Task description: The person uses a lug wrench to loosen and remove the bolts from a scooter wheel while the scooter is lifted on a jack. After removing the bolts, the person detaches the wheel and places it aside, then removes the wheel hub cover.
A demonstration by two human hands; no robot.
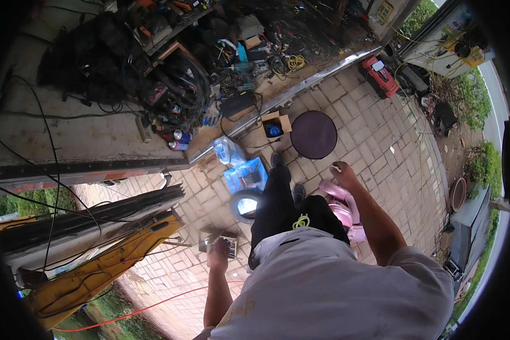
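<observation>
My left hand hangs low on the left, over an open case of small tools on the paving. Its fingers point away from view, and I cannot make out whether they hold anything. Out to the right, my right hand is raised with loosely bent fingers apart and nothing visible in them. Just beyond it stands a round dark stool. Pink glossy panels lie beside my right leg. A small black tyre rests by my left leg, next to a blue plastic-wrapped package.
An open cardboard box sits by the metal-edged step. Tools, cables and spray cans crowd the raised floor. A red tool case stands far right. A yellow beam and a red hose occupy the left.
</observation>
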